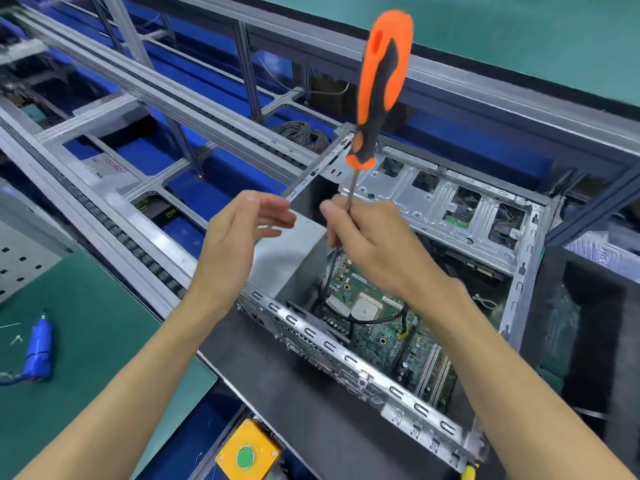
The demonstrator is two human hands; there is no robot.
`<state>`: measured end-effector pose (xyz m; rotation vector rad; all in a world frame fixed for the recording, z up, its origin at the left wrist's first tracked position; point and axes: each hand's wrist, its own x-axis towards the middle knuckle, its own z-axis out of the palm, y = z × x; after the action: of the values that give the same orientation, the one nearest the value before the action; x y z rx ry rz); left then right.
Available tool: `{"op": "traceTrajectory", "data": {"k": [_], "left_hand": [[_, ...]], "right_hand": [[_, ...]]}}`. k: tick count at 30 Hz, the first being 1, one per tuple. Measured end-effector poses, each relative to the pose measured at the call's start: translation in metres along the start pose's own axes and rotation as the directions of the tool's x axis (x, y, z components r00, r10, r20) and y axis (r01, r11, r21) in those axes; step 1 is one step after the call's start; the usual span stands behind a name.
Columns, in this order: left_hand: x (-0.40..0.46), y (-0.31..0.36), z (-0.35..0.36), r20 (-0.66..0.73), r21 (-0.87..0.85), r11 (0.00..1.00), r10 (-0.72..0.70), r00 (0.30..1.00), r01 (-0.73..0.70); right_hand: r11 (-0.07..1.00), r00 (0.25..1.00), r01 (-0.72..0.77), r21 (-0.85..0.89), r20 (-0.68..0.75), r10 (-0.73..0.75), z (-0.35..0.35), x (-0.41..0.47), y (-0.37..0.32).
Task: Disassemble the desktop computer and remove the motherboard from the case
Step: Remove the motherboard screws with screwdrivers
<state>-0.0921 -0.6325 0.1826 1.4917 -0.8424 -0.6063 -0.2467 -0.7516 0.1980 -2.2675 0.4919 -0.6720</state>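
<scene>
An open metal computer case (349,358) lies on a dark mat, with the green motherboard (377,327) inside and black cables crossing it. My right hand (374,244) pinches the metal shaft of a long screwdriver (381,84), whose orange and black handle points up and away above the case. The tip is hidden behind my fingers. My left hand (239,237) hovers just left of it with relaxed, slightly bent fingers, holding nothing. The grey power supply box (287,258) sits in the case's near-left corner under my hands.
A blue electric tool (38,348) lies on the green mat at left. A yellow box with a green button (247,455) sits at the bench's front edge. An aluminium conveyor frame (138,98) runs behind the case, over blue bins.
</scene>
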Motion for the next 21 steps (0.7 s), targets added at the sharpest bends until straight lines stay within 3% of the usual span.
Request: {"op": "traceTrajectory", "data": {"k": [6, 11, 14, 17, 21], "left_hand": [[0.001, -0.006, 0.011, 0.029, 0.081, 0.996, -0.051, 0.998, 0.048], [0.001, -0.004, 0.021, 0.110, 0.129, 0.990, -0.079, 0.991, 0.064], [0.001, -0.006, 0.023, 0.087, 0.225, 0.974, 0.005, 0.996, -0.025], [0.003, -0.012, 0.020, 0.057, 0.335, 0.937, 0.083, 0.995, -0.098], [0.003, -0.024, 0.019, 0.122, 0.481, 0.863, 0.107, 0.987, -0.153]], "right_hand": [[0.980, 0.972, -0.016, 0.199, -0.226, 0.062, -0.024, 0.013, 0.006], [0.968, 0.955, -0.024, 0.249, -0.282, 0.096, -0.032, 0.018, 0.008], [0.972, 0.971, -0.049, 0.228, -0.216, 0.100, -0.028, 0.017, 0.011], [0.982, 0.991, -0.129, 0.141, -0.024, 0.133, -0.015, 0.015, 0.017], [0.985, 0.972, -0.171, -0.005, 0.165, 0.170, -0.001, 0.014, 0.027]]}}
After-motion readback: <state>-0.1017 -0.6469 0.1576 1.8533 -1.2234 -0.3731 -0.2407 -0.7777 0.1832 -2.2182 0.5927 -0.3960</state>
